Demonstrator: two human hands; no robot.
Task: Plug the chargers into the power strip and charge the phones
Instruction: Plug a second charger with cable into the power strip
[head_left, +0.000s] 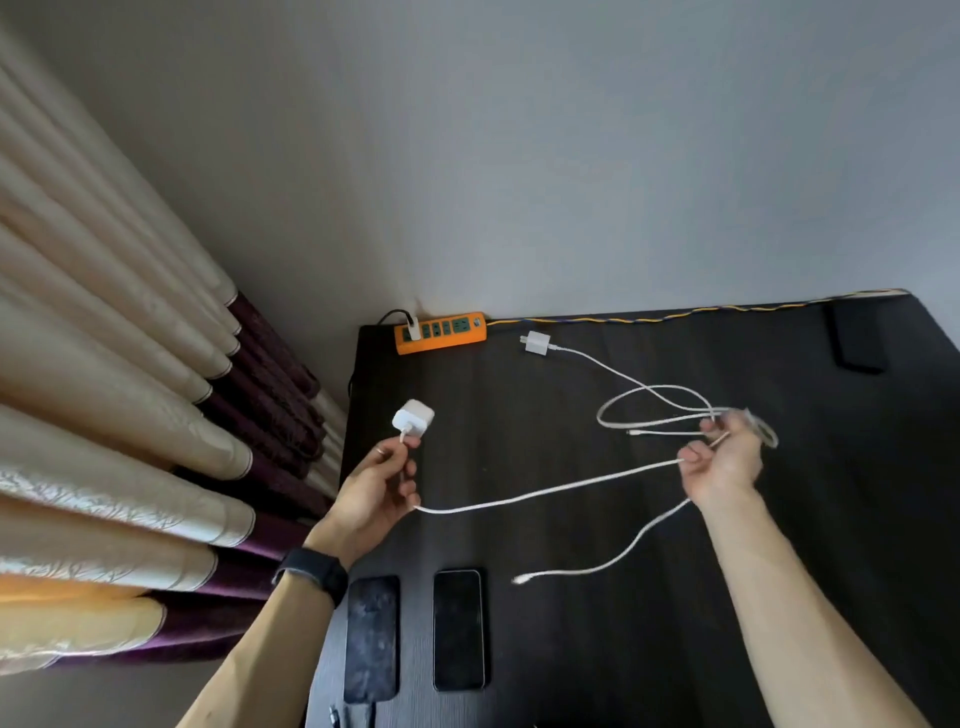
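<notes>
My left hand (376, 491) pinches the cable just below a white charger block (413, 415), held up over the dark table's left side. That white cable (545, 491) runs across to my right hand (722, 465), which grips it together with a loop of a second cable; its free plug end (521, 579) dangles near the table. A second white charger (536, 343) lies on the table beside the orange power strip (440, 332), which stands against the wall with one white plug in its left socket. Two dark phones (372, 638) (458, 629) lie flat at the front.
The dark wooden table (571, 675) sits in a corner, with beige and purple curtains (130, 415) along its left side. A yellow-blue twisted cord (675, 314) runs along the back edge. A black flat object (857, 340) lies at the far right.
</notes>
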